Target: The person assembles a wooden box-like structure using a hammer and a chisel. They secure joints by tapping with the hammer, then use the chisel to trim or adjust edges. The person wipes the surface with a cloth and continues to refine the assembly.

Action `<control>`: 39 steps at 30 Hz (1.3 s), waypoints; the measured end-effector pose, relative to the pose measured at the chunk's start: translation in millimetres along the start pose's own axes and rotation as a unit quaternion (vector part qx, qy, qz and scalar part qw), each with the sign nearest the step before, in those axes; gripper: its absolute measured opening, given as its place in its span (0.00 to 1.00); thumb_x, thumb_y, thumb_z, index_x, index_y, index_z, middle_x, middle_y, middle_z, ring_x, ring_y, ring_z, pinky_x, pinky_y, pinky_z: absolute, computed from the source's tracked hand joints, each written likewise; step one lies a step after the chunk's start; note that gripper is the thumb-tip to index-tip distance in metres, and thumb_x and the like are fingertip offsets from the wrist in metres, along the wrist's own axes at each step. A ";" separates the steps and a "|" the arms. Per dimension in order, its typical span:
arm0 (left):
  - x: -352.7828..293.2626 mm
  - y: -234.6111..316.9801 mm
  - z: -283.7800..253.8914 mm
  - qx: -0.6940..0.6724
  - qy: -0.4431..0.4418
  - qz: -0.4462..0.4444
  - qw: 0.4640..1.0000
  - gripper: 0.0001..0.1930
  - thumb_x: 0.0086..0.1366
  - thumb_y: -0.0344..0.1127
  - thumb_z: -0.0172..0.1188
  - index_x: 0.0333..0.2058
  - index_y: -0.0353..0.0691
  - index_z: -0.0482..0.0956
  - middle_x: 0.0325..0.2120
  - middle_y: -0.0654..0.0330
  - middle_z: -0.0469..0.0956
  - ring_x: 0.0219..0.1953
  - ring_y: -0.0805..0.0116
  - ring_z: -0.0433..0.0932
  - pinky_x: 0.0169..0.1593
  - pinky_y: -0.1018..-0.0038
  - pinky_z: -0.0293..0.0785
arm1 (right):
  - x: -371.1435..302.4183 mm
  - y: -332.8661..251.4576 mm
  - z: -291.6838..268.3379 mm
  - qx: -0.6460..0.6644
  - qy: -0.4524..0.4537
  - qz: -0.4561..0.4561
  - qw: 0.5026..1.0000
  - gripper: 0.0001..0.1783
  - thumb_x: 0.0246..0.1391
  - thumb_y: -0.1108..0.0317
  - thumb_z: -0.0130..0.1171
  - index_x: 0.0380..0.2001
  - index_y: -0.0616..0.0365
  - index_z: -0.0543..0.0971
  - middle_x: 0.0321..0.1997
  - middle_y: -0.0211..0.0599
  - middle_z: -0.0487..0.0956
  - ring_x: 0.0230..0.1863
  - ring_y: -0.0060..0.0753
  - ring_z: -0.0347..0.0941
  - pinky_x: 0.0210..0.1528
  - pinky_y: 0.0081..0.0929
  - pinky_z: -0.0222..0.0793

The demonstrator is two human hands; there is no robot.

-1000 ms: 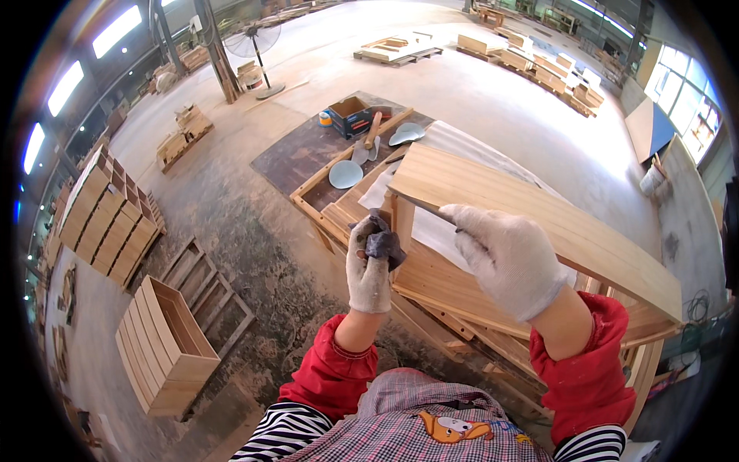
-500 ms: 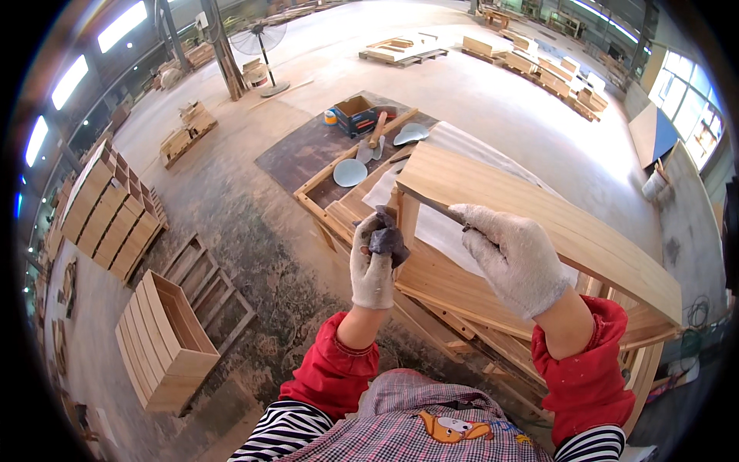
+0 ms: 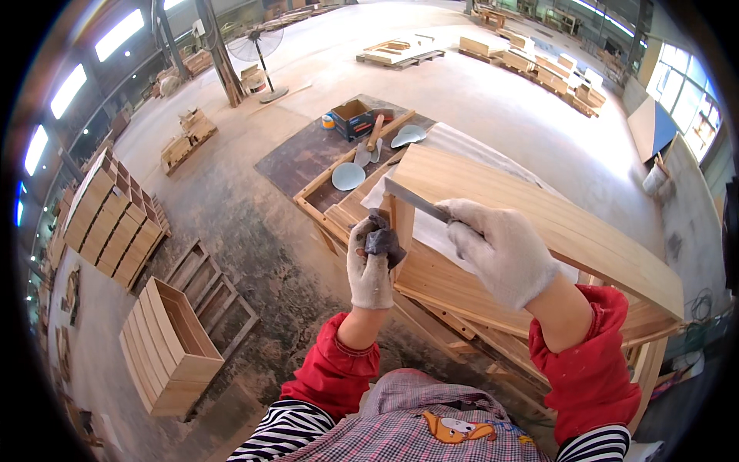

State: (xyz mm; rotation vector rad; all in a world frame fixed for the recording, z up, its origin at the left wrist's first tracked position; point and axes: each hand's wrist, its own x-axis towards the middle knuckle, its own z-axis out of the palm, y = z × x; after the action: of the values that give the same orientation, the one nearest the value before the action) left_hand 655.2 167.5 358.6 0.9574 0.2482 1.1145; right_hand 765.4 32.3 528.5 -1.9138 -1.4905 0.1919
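Note:
Both of my hands wear off-white knitted gloves. My left hand (image 3: 369, 273) is closed around a dark grey crumpled bundle (image 3: 383, 240), whose contents I cannot make out. In my right hand (image 3: 504, 250) is a narrow, flat grey metal blade (image 3: 416, 200), pointing toward the upper left; its grip end is hidden by the glove. The blade lies close over the near left end of a light wooden cabinet (image 3: 531, 204). I cannot tell whether it touches the wood. The bundle is held just left of the cabinet's upright edge.
Beyond the cabinet, a dark board (image 3: 296, 158) carries an open box (image 3: 354, 117), an orange-and-white roll (image 3: 328, 121) and a hammer (image 3: 375, 132). Two pale round discs lie nearby, one of them a grey disc (image 3: 348, 176). A wooden drawer unit (image 3: 165, 346) stands on a pallet (image 3: 223, 296) at left.
My right hand has turned and shifted slightly, and the blade now shows its broad face, reaching past the cabinet's corner. My left hand has moved slightly left with the bundle.

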 end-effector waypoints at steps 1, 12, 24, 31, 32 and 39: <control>-0.1 -0.2 -1.2 -0.001 -0.003 0.004 1.000 0.19 0.71 0.38 0.54 0.57 0.40 0.67 0.37 0.67 0.73 0.33 0.78 0.74 0.37 0.76 0.76 | 3.9 0.3 6.1 0.003 0.007 -0.006 1.000 0.14 0.61 0.67 0.52 0.46 0.60 0.79 0.31 0.54 0.81 0.34 0.54 0.80 0.36 0.44 0.74; -2.7 6.3 -5.6 -0.003 -0.027 -0.018 0.999 0.18 0.71 0.36 0.52 0.57 0.37 0.68 0.37 0.65 0.73 0.36 0.76 0.74 0.40 0.76 0.75 | -5.3 7.1 -13.6 0.090 -0.010 0.032 0.995 0.15 0.59 0.68 0.56 0.47 0.62 0.80 0.36 0.52 0.82 0.37 0.43 0.82 0.40 0.31 0.75; -4.1 2.7 0.6 -0.001 -0.005 -0.012 1.000 0.16 0.71 0.33 0.51 0.55 0.37 0.68 0.42 0.62 0.72 0.42 0.75 0.73 0.47 0.77 0.72 | -5.4 12.9 -5.8 -0.005 0.038 -0.050 0.998 0.13 0.60 0.67 0.55 0.44 0.60 0.81 0.34 0.54 0.82 0.34 0.51 0.81 0.36 0.38 0.76; -6.5 9.0 -1.8 0.006 0.007 -0.022 1.000 0.15 0.70 0.32 0.52 0.53 0.36 0.70 0.39 0.62 0.73 0.38 0.76 0.72 0.44 0.78 0.73 | 4.6 5.1 15.0 -0.034 0.013 -0.057 0.998 0.14 0.60 0.66 0.54 0.45 0.59 0.81 0.32 0.53 0.81 0.32 0.49 0.80 0.36 0.37 0.75; 2.9 6.6 -14.6 0.157 -0.055 0.122 0.979 0.15 0.70 0.33 0.52 0.53 0.36 0.70 0.39 0.63 0.73 0.38 0.76 0.73 0.44 0.78 0.73 | 6.2 3.6 10.8 0.012 -0.026 -0.048 0.998 0.15 0.60 0.68 0.55 0.47 0.60 0.80 0.33 0.52 0.81 0.31 0.45 0.80 0.37 0.34 0.75; -4.2 45.1 -29.4 -0.057 0.028 0.013 0.998 0.21 0.62 0.40 0.60 0.51 0.33 0.76 0.46 0.53 0.79 0.49 0.54 0.76 0.57 0.59 0.73 | -43.6 12.2 -12.8 0.149 -0.066 -0.061 0.985 0.16 0.58 0.69 0.56 0.49 0.59 0.78 0.38 0.51 0.80 0.37 0.46 0.79 0.42 0.34 0.74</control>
State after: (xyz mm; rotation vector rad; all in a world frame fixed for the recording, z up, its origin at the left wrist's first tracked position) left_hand 606.1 184.2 374.0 0.8310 0.2160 1.1689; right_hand 767.3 -13.6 518.2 -1.5931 -1.5614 0.4664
